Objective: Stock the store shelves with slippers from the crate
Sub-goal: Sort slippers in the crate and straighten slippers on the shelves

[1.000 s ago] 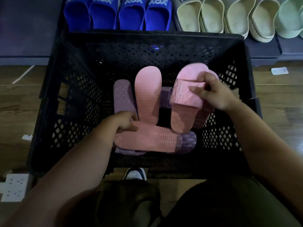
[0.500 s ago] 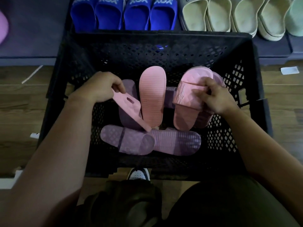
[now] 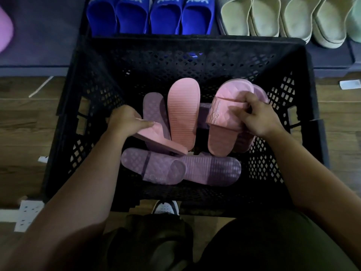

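Hidden parts: while both arms reach down from the lower corners of the frame, the palm side of each of the hands stays out of sight, and the dim light blurs the lettering on the slipper straps.
Crate: the black crate [image 3: 304, 106] fills the centre of the frame, its near wall partly covered by the person's knees.
Left hand: the left hand [image 3: 125, 122], left of centre, is curled closed on the edge of a pink slipper [image 3: 162, 139], which tilts on its side above the others.
Right hand: the right hand [image 3: 256, 118], right of centre, is closed over the strap of a second pink slipper [image 3: 224, 118], fingers on top; another slipper lies pressed behind it, mostly hidden.
Loose slippers: an upturned pink slipper [image 3: 183, 112] stands between the hands, a purple slipper [image 3: 154, 108] lies just left of it, and a purple pair [image 3: 175, 167] rests along the lower part of the crate floor.
Shelf: at the top edge, blue slippers [image 3: 150, 16] and cream slippers [image 3: 281, 18] are cut off by the frame; a pink shape at upper left is too cropped to name.
Floor: wooden boards [image 3: 23, 118] show on both sides.
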Available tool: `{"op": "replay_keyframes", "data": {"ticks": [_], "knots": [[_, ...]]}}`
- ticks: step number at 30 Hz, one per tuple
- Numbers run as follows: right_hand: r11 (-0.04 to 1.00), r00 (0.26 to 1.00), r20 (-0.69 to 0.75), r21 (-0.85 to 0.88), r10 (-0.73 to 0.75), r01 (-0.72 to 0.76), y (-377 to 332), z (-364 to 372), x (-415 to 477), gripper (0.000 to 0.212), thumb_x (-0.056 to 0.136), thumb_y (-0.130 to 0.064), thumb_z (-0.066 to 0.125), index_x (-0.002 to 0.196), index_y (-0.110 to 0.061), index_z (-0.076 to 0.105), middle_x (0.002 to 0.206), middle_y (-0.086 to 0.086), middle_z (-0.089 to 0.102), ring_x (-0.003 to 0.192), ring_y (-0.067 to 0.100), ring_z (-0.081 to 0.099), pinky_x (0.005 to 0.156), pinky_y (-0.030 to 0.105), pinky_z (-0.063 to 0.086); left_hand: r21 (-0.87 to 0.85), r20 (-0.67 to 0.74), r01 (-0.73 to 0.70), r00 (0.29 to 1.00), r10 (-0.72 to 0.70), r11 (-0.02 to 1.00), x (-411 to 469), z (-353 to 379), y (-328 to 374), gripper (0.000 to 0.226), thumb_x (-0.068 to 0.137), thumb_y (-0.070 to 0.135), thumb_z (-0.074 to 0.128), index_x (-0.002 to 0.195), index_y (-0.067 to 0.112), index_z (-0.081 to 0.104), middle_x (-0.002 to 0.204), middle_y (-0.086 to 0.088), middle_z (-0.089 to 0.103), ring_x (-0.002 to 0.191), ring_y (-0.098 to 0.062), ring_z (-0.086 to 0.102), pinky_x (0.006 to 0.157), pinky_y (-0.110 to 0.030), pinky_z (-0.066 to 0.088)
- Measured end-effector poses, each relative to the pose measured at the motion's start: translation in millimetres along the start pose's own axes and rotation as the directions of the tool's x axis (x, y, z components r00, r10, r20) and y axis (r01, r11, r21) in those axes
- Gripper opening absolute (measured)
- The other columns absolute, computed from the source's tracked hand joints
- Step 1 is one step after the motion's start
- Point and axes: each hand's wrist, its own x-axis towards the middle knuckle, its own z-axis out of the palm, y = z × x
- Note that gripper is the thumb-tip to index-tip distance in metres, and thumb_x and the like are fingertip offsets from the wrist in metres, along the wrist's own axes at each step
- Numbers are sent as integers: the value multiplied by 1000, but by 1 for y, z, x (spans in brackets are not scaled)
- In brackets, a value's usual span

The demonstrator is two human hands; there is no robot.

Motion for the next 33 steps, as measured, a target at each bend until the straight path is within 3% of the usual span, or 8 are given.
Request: {"op": "replay_keyframes", "data": {"ticks": [5, 9, 13, 17, 22, 26, 29, 33], "knots": [[1000, 1000, -12, -8, 11, -11, 1, 1, 0, 42, 89, -46, 59, 124, -26, 52, 96, -4, 54, 104, 30, 58, 82, 34, 43, -87, 180, -208, 959, 221, 974, 8, -19, -7, 35, 61, 15, 87, 89, 25, 69, 95, 1, 63, 87, -15, 57, 71, -21, 42], [1000, 1000, -21, -4, 15, -15, 2, 1, -1, 41, 89, -45, 60, 125, -25, 52, 93, -2, 55, 101, 29, 58, 82, 35, 45, 229, 189, -156, 976, 113, 961, 18, -2, -20, 27, 76, -1, 67, 71, 25, 65, 95, -5, 66, 99, -26, 59, 95, -33, 46], [1000, 1000, -29, -20, 8, -8, 4, 4, 0, 44, 89, -49, 59, 126, -27, 50, 101, 6, 62, 104, 32, 58, 83, 38, 46, 334, 70, -4, 997, -21, 942, 21, 17, -9, 27, 88, 6, 49, 109, 6, 67, 120, -18, 59, 104, -34, 59, 88, -37, 50], [999, 1000, -22, -49, -8, 7, 8, 5, 0, 53, 84, -60, 53, 127, -29, 48, 108, 12, 63, 104, 34, 58, 82, 38, 46, 11, -89, -183, 979, 183, 983, 26, 27, 43, 33, 91, 13, 52, 123, 4, 57, 119, -17, 60, 110, -32, 56, 93, -37, 44], [998, 999, -30, -54, -16, 15, 8, 4, 0, 56, 83, -61, 51, 126, -26, 49, 105, 13, 64, 100, 34, 59, 77, 36, 46, -479, 81, -12, 995, 58, 878, 56, 66, 63, 91, 57, 64, 60, 133, 18, 42, 124, -7, 60, 112, -27, 58, 97, -44, 48], [998, 999, -32, -65, -13, 11, 8, 5, 0, 49, 89, -53, 56, 128, -25, 49, 108, 14, 63, 102, 34, 59, 78, 36, 46, -496, 92, -8, 994, 61, 868, 35, 51, 82, 79, 77, 31, 76, 144, 23, 34, 122, -2, 56, 106, -19, 56, 87, -31, 49], [998, 999, -32, -66, -13, 11, 6, 6, 0, 48, 89, -52, 57, 127, -24, 49, 109, 14, 63, 103, 34, 59, 80, 39, 48, -400, 243, -104, 946, 214, 911, 35, 38, 84, 52, 80, 13, 73, 129, 18, 55, 108, 3, 59, 94, -13, 56, 60, -14, 44], [999, 999, -34, -47, -17, 15, 6, 6, 1, 49, 89, -53, 57, 128, -24, 49, 112, 12, 64, 105, 33, 58, 81, 37, 47, -228, 329, -291, 875, 354, 929, 34, 2, 64, 39, 68, -1, 78, 91, 29, 67, 98, 0, 63, 94, -20, 59, 85, -31, 48]]}}
